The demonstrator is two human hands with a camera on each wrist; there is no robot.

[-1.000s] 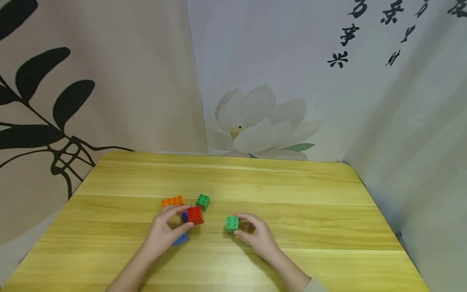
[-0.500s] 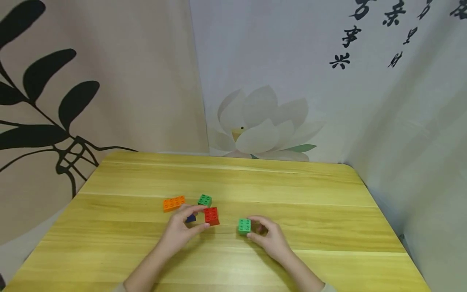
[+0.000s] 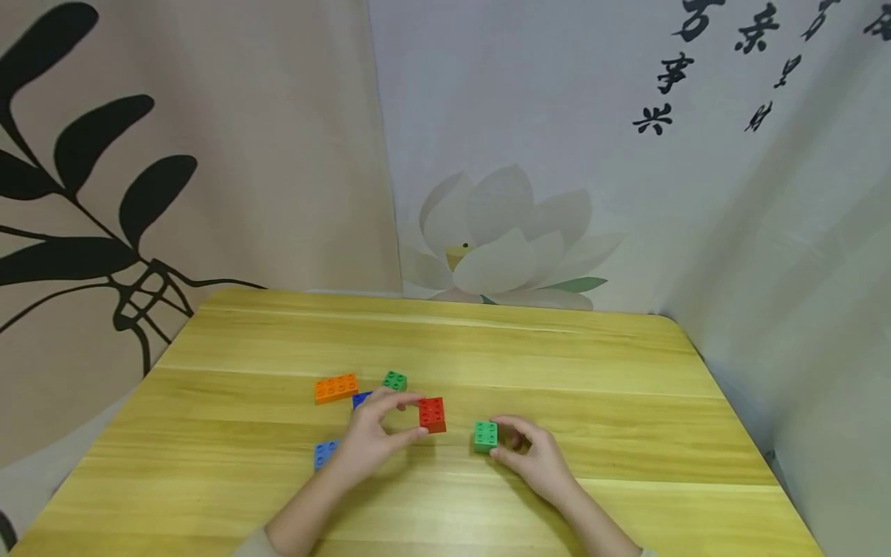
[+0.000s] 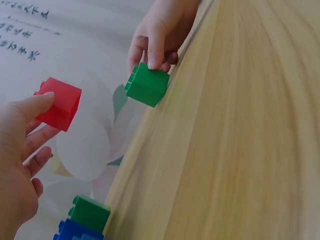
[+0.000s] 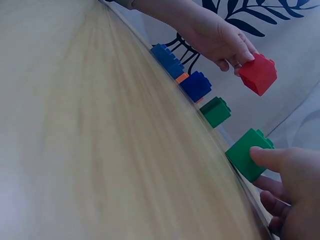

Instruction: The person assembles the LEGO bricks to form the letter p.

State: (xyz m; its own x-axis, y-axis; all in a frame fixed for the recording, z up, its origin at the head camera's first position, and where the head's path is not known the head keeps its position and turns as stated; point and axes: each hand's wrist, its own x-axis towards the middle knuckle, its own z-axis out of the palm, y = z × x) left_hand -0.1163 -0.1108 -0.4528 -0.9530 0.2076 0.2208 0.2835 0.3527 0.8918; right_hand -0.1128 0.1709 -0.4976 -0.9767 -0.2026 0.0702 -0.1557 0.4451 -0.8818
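Between thumb and fingers, my left hand (image 3: 376,441) pinches a red toy brick (image 3: 432,415), held above the table in the right wrist view. To its right, my right hand (image 3: 536,456) grips a light green toy brick (image 3: 485,437) by its right side. A short gap separates the two bricks, and both have their studs facing up in the head view. Both hands also show in the left wrist view, with the red brick (image 4: 60,104) on the near side and the green brick (image 4: 147,85) beyond it.
Left of the hands lie an orange brick (image 3: 336,388), a dark blue brick (image 3: 360,399), a second green brick (image 3: 394,381) and a lighter blue brick (image 3: 325,454), partly behind my left arm. They rest on a wooden table (image 3: 626,402) with printed curtains behind it.
My left hand has carried the red brick rightward, away from the blue bricks, which show more now. My right hand and its green brick have also shifted right in view; the view itself shifted slightly.
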